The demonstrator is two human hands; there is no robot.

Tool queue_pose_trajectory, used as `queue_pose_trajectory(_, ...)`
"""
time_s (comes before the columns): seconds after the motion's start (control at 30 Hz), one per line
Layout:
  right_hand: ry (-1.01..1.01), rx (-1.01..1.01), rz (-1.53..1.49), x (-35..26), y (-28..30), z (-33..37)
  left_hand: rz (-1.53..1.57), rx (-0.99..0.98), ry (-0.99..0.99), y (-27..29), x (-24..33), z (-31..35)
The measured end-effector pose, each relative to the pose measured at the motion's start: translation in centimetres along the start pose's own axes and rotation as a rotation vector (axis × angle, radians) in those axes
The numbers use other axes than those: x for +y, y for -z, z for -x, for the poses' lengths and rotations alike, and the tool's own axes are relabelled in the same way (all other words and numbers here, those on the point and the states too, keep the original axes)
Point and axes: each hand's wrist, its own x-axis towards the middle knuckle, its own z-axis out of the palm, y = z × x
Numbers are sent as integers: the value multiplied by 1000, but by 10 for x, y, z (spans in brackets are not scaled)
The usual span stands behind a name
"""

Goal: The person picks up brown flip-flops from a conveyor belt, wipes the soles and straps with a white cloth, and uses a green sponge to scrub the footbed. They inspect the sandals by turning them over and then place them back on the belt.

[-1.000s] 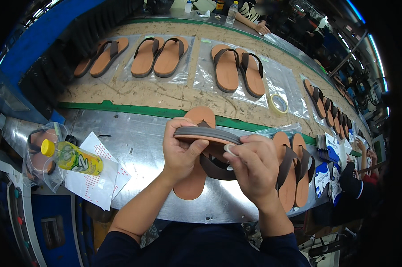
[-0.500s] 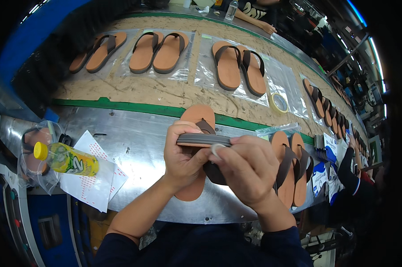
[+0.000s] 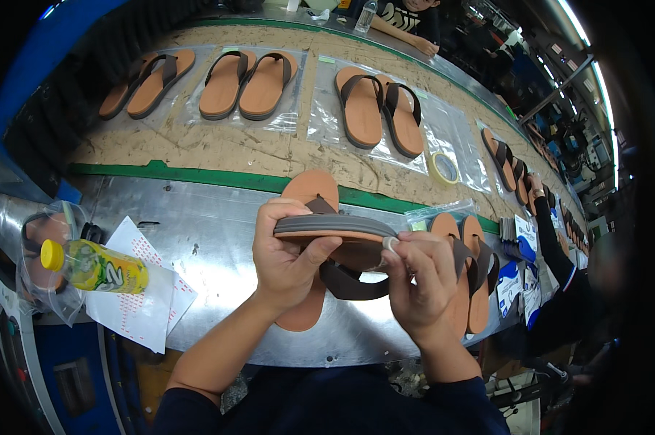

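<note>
A flip-flop (image 3: 334, 226) with a tan footbed, grey layered sole and dark brown strap is held on its side above the metal bench. My left hand (image 3: 284, 264) is closed around its heel or toe end; which end I cannot tell. A small white piece (image 3: 390, 243), its kind unclear, is pinched in my right hand (image 3: 425, 286) against the sole's right edge. Beneath, a second tan flip-flop (image 3: 302, 312) lies on the bench, partly hidden by my hands. Just right of my right hand stands another pair of flip-flops (image 3: 478, 308).
Beyond the green edge, a brown surface (image 3: 269, 148) carries several flip-flop pairs on clear bags, plus a tape roll (image 3: 444, 168). At left are a yellow-capped bottle (image 3: 106, 268), paper sheets (image 3: 142, 319) and a bagged flip-flop (image 3: 44, 239). A co-worker's arm (image 3: 552, 239) reaches in at right.
My right hand has moved right and slightly down along the sole's edge with the white piece, uncovering more footbed. At right, a co-worker's arm now stretches toward the far flip-flops. The view has shifted slightly.
</note>
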Motion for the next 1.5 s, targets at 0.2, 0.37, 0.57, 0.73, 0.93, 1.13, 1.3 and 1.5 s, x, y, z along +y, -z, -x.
queue_pose_trajectory(0.2, 135, -1, -118, -17, -19, -39, -78, -69, -10, 9, 3, -7)
queue_pose_trajectory(0.37, -187, 232, -323, -3, 20, -12, -11, 28, 375, -19, 23, -51)
queue_pose_trajectory(0.57, -679, 134, -589, -2, 7, 55, -705, -300, 293, 4, 17, -67)
queue_pose_trajectory(0.73, -886, 129, -731, 6, -7, 95, -1344, -279, 455, 59, 33, -1)
queue_pose_trajectory(0.93, -884, 134, -756, 2, -22, 86, -788, 62, 413, 66, 5, 32)
queue_pose_trajectory(1.13, -851, 184, -868, 7, -26, 69, 91, 236, 634, 47, 43, -34)
queue_pose_trajectory(1.3, -790, 304, -836, 37, -36, 31, 649, 39, 546, 48, 25, -64)
queue_pose_trajectory(1.5, -949, 238, -810, 41, -43, 59, 1059, 122, 478, 57, 9, -33)
